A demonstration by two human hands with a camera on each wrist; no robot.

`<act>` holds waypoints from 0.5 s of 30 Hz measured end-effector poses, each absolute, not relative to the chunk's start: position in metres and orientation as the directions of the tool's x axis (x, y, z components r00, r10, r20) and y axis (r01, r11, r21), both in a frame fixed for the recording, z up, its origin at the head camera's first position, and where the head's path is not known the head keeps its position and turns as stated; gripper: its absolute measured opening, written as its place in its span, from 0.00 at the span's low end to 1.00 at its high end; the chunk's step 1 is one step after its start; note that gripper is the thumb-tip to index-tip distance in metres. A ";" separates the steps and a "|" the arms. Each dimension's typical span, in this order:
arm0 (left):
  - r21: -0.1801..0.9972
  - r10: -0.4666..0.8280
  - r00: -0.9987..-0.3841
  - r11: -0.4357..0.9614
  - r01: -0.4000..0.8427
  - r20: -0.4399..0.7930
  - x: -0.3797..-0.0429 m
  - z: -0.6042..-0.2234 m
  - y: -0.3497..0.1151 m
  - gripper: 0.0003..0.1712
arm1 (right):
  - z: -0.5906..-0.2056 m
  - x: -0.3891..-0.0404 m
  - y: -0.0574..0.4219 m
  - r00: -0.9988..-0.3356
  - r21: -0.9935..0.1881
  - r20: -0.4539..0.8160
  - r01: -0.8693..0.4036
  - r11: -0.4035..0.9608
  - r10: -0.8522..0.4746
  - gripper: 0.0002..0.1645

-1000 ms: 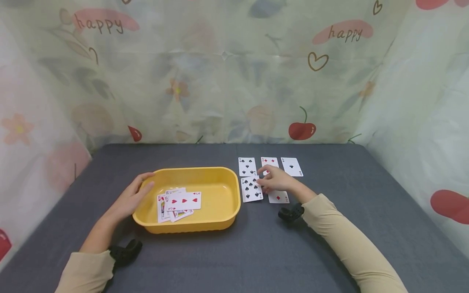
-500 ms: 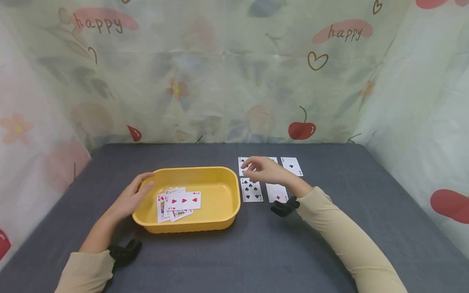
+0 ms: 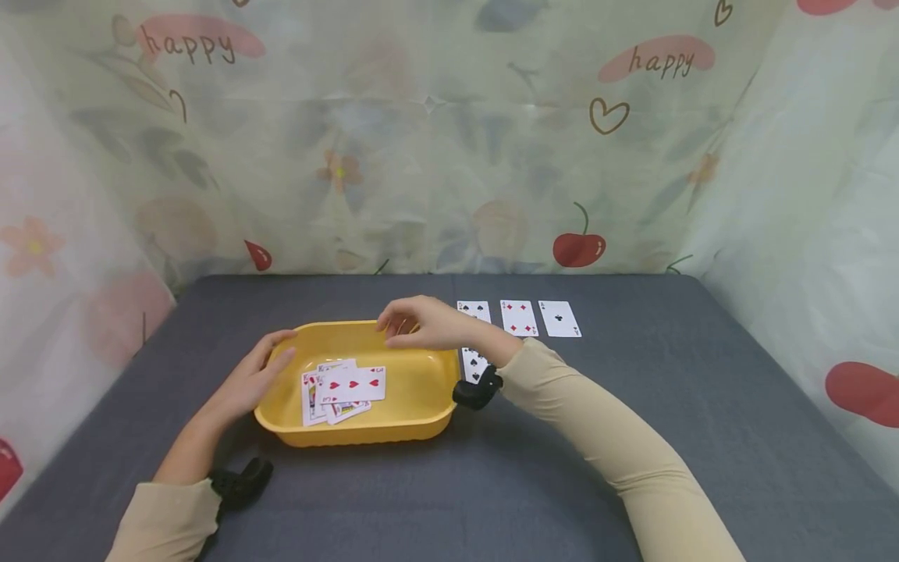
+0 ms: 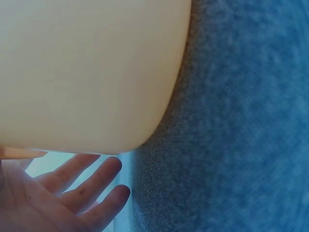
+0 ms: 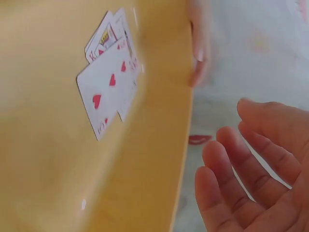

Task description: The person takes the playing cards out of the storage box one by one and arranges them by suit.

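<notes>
A yellow plastic tray [image 3: 421,425] holds a small overlapping pile of playing cards, with the three of hearts [image 3: 353,385] on top and a king of hearts [image 5: 102,43] partly under it. At the tray's left end rests my left hand [image 3: 256,375], thumb over the inner side; the left wrist view shows its other fingers loosely extended along the outside. My right hand [image 3: 428,324] hovers over the tray's back right part, fingers loosely bent and apart. The right wrist view shows nothing between those fingers [image 5: 223,166].
Right of the tray, face-up cards lie on the dark grey cloth: a diamond card [image 3: 520,318], an ace of clubs [image 3: 559,319], and two spade cards partly covered by my right arm. A patterned curtain [image 3: 428,156] stands behind the table.
My right hand has moved left, from the laid-out cards to above the tray. Its sleeve now hides the lower diamond card. The left hand and tray have stayed in place.
</notes>
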State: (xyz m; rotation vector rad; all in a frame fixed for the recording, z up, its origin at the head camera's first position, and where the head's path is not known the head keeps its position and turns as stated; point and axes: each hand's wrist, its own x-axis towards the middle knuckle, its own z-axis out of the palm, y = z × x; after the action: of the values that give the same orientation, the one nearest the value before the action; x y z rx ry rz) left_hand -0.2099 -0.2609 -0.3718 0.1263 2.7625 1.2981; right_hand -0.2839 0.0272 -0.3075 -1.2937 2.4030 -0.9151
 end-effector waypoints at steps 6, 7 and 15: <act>0.767 0.110 -0.993 0.639 0.045 -0.033 -0.210 -0.372 -0.262 0.35 | -0.317 -0.290 0.000 -0.547 -0.642 -0.030 -0.630 0.436 -0.836 0.19; 0.768 0.111 -0.993 0.638 0.046 -0.033 -0.210 -0.372 -0.262 0.35 | -0.319 -0.292 -0.003 -0.546 -0.644 -0.047 -0.623 0.443 -0.836 0.19; 0.767 0.103 -0.994 0.641 0.035 -0.041 -0.210 -0.372 -0.261 0.36 | -0.334 -0.298 -0.025 -0.551 -0.607 -0.182 -0.588 0.534 -0.814 0.22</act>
State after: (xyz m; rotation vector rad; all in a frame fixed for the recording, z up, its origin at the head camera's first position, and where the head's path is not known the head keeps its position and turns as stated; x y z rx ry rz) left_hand -0.2101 -0.2614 -0.3717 0.1171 2.7718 1.2928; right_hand -0.2977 -0.0247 -0.3341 -1.1420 2.3275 -0.6799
